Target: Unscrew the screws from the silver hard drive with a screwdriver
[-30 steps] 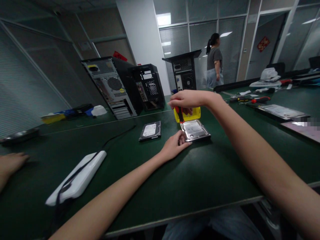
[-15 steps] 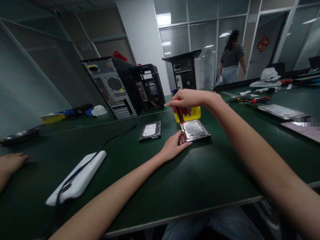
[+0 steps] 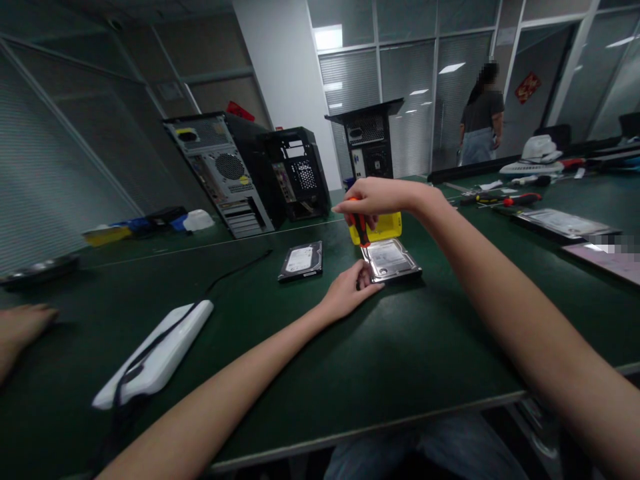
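A silver hard drive (image 3: 393,259) lies flat on the green table in front of me. My left hand (image 3: 349,288) grips its near left corner, with the thumb along the front edge. From above, my right hand (image 3: 377,200) is closed around a red and black screwdriver (image 3: 360,230). The screwdriver stands nearly upright, its tip at the far left part of the drive's top; the exact contact point is too small to make out. Just behind the drive sits a yellow tray-like piece (image 3: 385,229), partly covered by my right hand. A second hard drive (image 3: 301,261) rests to the left, apart from both hands.
Computer cases (image 3: 225,173) stand along the back. A white power strip (image 3: 157,357) with a black cable lies at left, near another person's hand (image 3: 25,330). At right are another drive (image 3: 565,224) and pliers (image 3: 520,199). A person (image 3: 483,120) stands beyond the table.
The person in the background has moved to the right. My right hand and the screwdriver have shifted very slightly; my left hand and the drive stay in place.
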Action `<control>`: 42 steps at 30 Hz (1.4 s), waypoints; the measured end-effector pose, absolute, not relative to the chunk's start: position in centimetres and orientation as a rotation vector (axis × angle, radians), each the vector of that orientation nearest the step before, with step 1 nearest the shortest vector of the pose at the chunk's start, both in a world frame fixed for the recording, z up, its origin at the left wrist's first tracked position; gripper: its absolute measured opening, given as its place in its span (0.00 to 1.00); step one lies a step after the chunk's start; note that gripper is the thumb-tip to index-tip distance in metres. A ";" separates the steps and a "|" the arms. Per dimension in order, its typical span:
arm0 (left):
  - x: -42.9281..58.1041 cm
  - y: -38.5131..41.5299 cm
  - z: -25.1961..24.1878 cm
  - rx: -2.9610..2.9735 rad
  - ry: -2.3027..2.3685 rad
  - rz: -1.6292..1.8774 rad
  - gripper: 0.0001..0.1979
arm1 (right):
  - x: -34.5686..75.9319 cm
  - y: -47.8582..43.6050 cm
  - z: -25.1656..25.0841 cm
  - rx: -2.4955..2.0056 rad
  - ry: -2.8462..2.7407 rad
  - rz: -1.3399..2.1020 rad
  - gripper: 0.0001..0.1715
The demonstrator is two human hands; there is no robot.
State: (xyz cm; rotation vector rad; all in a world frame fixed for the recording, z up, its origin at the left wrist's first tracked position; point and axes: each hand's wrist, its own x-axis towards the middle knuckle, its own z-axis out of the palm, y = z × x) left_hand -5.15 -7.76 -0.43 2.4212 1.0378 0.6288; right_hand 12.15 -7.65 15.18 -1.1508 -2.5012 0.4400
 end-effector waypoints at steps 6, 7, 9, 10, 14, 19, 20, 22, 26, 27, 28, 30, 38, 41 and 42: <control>-5.1 -7.9 -0.3 2.407 1.061 0.621 0.16 | 12.2 -7.6 15.2 -1.074 -2.511 0.495 0.22; -5.0 -7.9 -0.2 2.405 1.061 0.619 0.16 | 12.2 -7.6 15.2 -1.073 -2.518 0.493 0.22; -5.0 -8.0 -0.2 2.403 1.059 0.619 0.16 | 12.2 -7.5 15.2 -1.087 -2.534 0.470 0.21; -5.0 -8.0 -0.2 2.404 1.057 0.620 0.16 | 12.2 -7.5 15.3 -1.097 -2.543 0.447 0.21; -5.1 -7.9 -0.3 2.409 1.041 0.631 0.15 | 12.2 -7.2 15.2 -1.109 -2.563 0.330 0.20; -5.1 -7.7 -0.6 2.411 1.042 0.639 0.16 | 11.9 -7.4 15.0 -1.105 -2.527 0.357 0.27; -5.1 -7.7 -0.6 2.411 1.049 0.637 0.16 | 11.9 -7.5 15.0 -1.120 -2.513 0.391 0.27; -5.1 -7.6 -0.6 2.413 1.060 0.630 0.16 | 12.0 -7.6 15.1 -1.146 -2.492 0.446 0.25; -5.1 -7.7 -0.5 2.420 1.062 0.628 0.17 | 12.1 -7.4 15.1 -1.108 -2.511 0.495 0.21; -5.1 -7.8 -0.5 2.422 1.059 0.631 0.17 | 12.1 -7.2 15.1 -1.089 -2.518 0.509 0.20; -5.1 -7.8 -0.5 2.425 1.056 0.633 0.16 | 12.0 -7.1 15.1 -1.071 -2.525 0.521 0.18; -5.1 -7.8 -0.5 2.430 1.056 0.635 0.16 | 12.0 -7.1 15.0 -1.049 -2.532 0.538 0.17; -5.1 -7.7 -0.6 2.439 1.047 0.636 0.16 | 12.0 -7.4 14.9 -1.029 -2.540 0.368 0.17; -5.2 -7.7 -0.6 2.438 1.040 0.643 0.16 | 12.1 -7.2 14.8 -1.010 -2.560 0.341 0.18; -5.2 -7.7 -0.6 2.437 1.038 0.644 0.16 | 12.1 -7.1 14.8 -1.009 -2.564 0.341 0.19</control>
